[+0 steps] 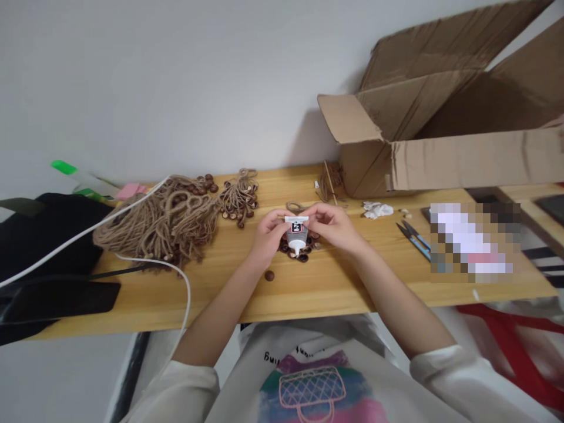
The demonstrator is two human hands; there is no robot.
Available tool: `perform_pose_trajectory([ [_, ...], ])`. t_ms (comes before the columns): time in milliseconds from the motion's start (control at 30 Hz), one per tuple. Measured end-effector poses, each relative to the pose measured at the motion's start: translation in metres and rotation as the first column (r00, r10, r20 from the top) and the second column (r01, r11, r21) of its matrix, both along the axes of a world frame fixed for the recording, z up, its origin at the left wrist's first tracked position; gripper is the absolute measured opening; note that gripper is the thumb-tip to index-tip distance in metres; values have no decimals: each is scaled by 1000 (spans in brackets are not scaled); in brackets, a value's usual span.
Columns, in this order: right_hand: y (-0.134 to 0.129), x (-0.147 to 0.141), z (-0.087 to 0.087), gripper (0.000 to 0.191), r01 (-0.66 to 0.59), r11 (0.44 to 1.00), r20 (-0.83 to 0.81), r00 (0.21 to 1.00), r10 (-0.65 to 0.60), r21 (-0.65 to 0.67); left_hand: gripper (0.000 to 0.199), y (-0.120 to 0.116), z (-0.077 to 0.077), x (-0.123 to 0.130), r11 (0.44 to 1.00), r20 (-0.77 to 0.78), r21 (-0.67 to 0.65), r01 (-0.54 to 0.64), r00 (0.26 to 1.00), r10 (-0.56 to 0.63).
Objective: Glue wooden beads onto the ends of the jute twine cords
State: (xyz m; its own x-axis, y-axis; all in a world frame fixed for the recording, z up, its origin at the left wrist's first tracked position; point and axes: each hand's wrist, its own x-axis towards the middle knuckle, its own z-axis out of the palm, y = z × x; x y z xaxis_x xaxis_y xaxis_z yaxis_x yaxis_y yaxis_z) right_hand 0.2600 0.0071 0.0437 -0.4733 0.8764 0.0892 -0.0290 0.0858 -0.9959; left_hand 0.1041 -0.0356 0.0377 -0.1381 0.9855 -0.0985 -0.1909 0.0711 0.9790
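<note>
A grey and white glue tube [297, 236] is held up in front of me, its nozzle pointing down toward me. My left hand [269, 235] pinches the left end of its flat white crimped edge. At the other end of that edge, my right hand [331, 226] pinches it too. Beneath the tube lie several dark brown beads [304, 257], partly hidden by it and by my hands. One loose brown bead [269, 275] rests on the table close to my left wrist. Behind my hands a small loop of brown cord [296, 207] shows.
Bundled brown cords [163, 220] and a smaller beaded bunch [239, 197] lie to the left. A white cable [188, 288] crosses the table's left part. On the right are blue-handled snips [416, 242], crumpled tissue [378, 210] and a big open cardboard box [365, 167].
</note>
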Motion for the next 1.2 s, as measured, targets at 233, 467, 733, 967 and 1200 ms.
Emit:
perform_pose_trajectory([
  [233, 0, 0, -1, 14, 10, 996, 64, 998, -16, 94, 27, 0, 0, 3, 998, 33, -58, 0, 999, 2],
  [467, -4, -2, 4, 13, -16, 981, 127, 992, -9, 194, 27, 0, -2, 2, 999, 31, -44, -14, 999, 15],
  [733, -6, -1, 3, 16, -13, 985, 133, 991, -11, 172, 27, 0, 1, 1, 999, 44, -46, -11, 999, 14],
  [967, -5, -4, 2, 22, -53, 992, 56, 997, 47, 115, 30, 1, 2, 0, 999, 48, -38, -23, 999, 25],
  [1200, -6, -7, 4, 33, -88, 992, 69, 993, 94, -86, 28, -1, 7, -1, 1000, 20, 7, 17, 1000, -17],
])
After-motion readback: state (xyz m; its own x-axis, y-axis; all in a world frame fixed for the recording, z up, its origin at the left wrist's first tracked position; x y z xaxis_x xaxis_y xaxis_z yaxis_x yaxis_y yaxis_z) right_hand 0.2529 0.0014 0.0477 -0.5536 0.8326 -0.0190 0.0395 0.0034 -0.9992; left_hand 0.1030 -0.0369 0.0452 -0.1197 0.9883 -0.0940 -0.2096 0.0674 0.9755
